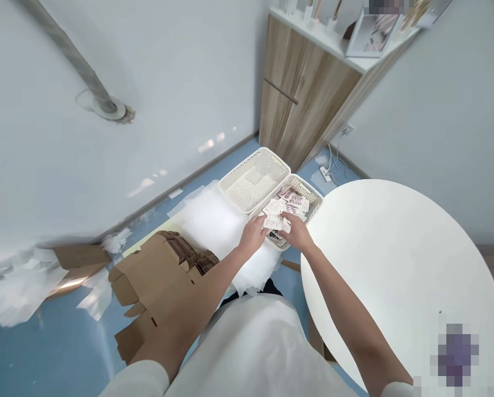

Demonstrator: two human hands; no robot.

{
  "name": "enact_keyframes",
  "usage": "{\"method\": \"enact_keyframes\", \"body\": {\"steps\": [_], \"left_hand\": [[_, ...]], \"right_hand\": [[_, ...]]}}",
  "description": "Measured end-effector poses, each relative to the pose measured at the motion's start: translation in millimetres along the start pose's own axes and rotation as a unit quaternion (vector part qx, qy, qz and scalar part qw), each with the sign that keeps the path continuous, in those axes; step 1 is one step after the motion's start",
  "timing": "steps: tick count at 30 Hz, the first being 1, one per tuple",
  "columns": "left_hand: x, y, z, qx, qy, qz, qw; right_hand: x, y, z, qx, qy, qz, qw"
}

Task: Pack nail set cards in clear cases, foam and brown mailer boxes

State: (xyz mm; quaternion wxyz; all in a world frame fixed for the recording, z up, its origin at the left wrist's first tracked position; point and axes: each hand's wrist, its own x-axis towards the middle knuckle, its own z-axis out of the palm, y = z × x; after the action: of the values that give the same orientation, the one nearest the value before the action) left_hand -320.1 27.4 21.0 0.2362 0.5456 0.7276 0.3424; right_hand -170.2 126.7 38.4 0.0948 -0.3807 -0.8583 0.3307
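Both hands meet over a white perforated basket that holds several small cards with pink and purple items on them. My left hand pinches the left edge of a white printed card. At the right edge of the same card is my right hand, its thumb and fingers closed on it. A second white basket, with a few clear packets in it, touches the first one on the left. White packing sheets lie beneath and left of my hands.
Flattened brown cardboard boxes lie at the lower left. A round white table stands close on the right. Behind the baskets are a wood-grain cabinet and a power strip on the blue floor.
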Motion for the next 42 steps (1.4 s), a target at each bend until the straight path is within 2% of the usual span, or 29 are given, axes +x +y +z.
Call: {"method": "enact_keyframes", "body": {"steps": [4, 9, 14, 17, 19, 22, 25, 28, 33, 36, 42], "left_hand": [[-28, 6, -13.2, 0.039, -0.006, 0.066, 0.997], [-60, 18, -14.0, 0.026, -0.017, 0.098, 0.995], [-83, 39, -10.3, -0.119, -0.075, 0.087, 0.986], [-92, 53, -2.7, -0.265, -0.126, 0.036, 0.955], [-97, 64, 5.9, -0.35, -0.159, -0.006, 0.923], [-103, 80, 22.1, -0.415, -0.206, -0.05, 0.885], [-111, 97, 40.6, -0.434, -0.249, -0.072, 0.863], [-120, 116, 62.2, -0.428, -0.281, -0.075, 0.856], [-134, 149, 99.9, -0.396, -0.317, -0.06, 0.86], [-140, 167, 119.7, -0.378, -0.314, -0.051, 0.869], [-149, 196, 154.9, -0.342, -0.302, -0.075, 0.887]], "right_hand": [[-34, -23, -4, 0.058, 0.025, 0.038, 0.997], [-74, -44, -2, 0.113, 0.065, 0.08, 0.988], [-118, -53, -10, 0.145, 0.118, 0.103, 0.977], [-146, -53, -15, 0.195, 0.162, 0.131, 0.958], [-165, -50, -17, 0.248, 0.205, 0.161, 0.933], [-192, -43, -19, 0.336, 0.27, 0.206, 0.878], [-220, -33, -21, 0.391, 0.311, 0.233, 0.834], [-248, -20, -27, 0.409, 0.345, 0.244, 0.809], [-288, 7, -42, 0.43, 0.369, 0.241, 0.788], [-307, 26, -53, 0.437, 0.375, 0.241, 0.781], [-338, 65, -71, 0.418, 0.369, 0.252, 0.791]]}}
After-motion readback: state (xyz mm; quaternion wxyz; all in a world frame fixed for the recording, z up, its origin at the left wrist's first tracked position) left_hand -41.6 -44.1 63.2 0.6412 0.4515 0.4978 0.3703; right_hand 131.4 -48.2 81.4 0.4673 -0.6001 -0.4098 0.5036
